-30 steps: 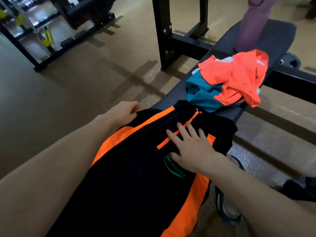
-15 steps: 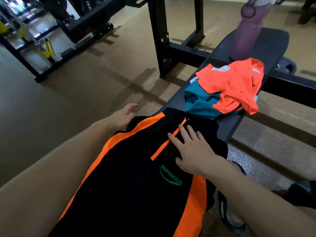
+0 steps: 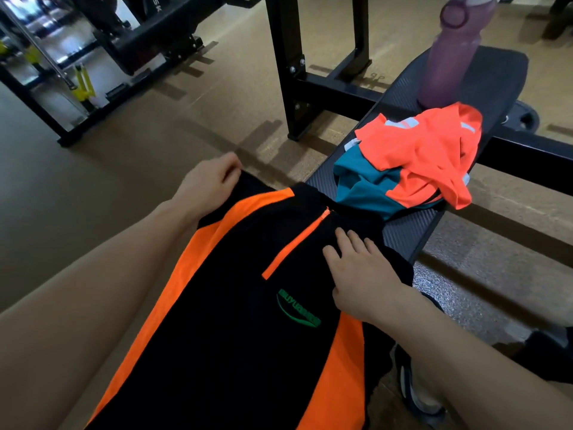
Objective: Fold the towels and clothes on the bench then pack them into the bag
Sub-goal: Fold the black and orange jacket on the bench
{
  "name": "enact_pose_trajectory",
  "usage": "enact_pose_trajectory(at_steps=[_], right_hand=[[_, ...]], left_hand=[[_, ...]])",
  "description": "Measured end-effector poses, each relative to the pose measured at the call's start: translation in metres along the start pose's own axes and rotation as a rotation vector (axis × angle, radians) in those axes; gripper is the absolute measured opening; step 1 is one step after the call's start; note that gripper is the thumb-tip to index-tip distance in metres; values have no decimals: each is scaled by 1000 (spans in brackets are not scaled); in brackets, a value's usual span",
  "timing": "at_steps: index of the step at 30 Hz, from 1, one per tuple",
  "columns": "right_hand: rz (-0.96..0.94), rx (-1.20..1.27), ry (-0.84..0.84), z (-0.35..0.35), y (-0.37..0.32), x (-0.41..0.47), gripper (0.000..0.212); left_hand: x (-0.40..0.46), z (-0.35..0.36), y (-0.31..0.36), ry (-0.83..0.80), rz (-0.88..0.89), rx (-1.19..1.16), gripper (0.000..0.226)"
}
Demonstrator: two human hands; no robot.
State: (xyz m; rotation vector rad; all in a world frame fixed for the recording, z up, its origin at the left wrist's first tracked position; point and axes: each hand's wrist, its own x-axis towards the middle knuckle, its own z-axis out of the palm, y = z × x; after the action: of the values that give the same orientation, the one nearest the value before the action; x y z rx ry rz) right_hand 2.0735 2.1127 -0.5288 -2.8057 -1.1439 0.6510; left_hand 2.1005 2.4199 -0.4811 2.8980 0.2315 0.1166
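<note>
Soft jersey spread flat, one hand pinning, one at the edge

The black and orange top (image 3: pixel 248 305) lies spread along the near end of the counter (image 3: pixel 412 234), zip and green logo facing up. It looks like thin sports fabric: light, limp and a bit slick, so I'd expect it to slide on the padded surface and sag wherever it hangs past the edge. There is nothing stiff to grab, so a fold would want hands at the shoulders or side seams, with the other palm holding the cloth still.

The right hand (image 3: pixel 359 274) lies flat on the chest panel just right of the orange zip, fingers straight and spread, pressing and clasping nothing. The left hand (image 3: pixel 207 184) sits at the far left corner of the top, near the shoulder, fingers curled at the hem; it seems to pinch the cloth there, though the fabric under the fingers is hard to make out.

So the top is beneath both hands, most of it trailing back toward the person. Just beyond its collar sits a crumpled coral and teal heap (image 3: pixel 409 162), not yet folded, touching or nearly touching it. A purple bottle (image 3: pixel 449 57) stands further along. I see no bag
</note>
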Motion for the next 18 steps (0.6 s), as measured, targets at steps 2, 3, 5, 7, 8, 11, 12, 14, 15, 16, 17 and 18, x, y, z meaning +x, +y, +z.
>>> enact_pose_trajectory(at_steps=[2, 3, 5, 7, 8, 11, 12, 14, 15, 16, 17, 18], right_hand=[[23, -3, 14, 1, 2, 0, 71], [32, -2, 18, 1, 2, 1, 71], [54, -2, 18, 2, 3, 0, 73], [80, -1, 13, 2, 3, 0, 74], [94, 0, 7, 2, 3, 0, 75], [153, 9, -35, 1, 6, 0, 78], [170, 14, -51, 0, 8, 0, 78], [191, 27, -70, -3, 12, 1, 77], [195, 36, -68, -4, 14, 1, 74], [197, 46, -60, -5, 15, 2, 71], [197, 55, -51, -5, 16, 2, 69], [195, 63, -44, -5, 15, 2, 67]], left_hand=[[-1, -4, 4, 149, -19, -13, 13], [-2, -4, 5, 177, -14, 3, 13], [-1, 1, 6, 141, -15, 17, 15], [1, 12, 1, -41, -66, 95, 27], [1, 18, -2, -179, -96, 203, 36], [-8, 31, -10, -548, -174, 502, 46], [-14, 32, -16, -601, -189, 521, 46], [-21, 33, -29, -574, -197, 463, 39], [-22, 32, -34, -493, -209, 397, 34], [-23, 29, -37, -373, -243, 304, 27], [-23, 26, -37, -239, -289, 201, 21], [-22, 22, -36, -108, -340, 97, 21]])
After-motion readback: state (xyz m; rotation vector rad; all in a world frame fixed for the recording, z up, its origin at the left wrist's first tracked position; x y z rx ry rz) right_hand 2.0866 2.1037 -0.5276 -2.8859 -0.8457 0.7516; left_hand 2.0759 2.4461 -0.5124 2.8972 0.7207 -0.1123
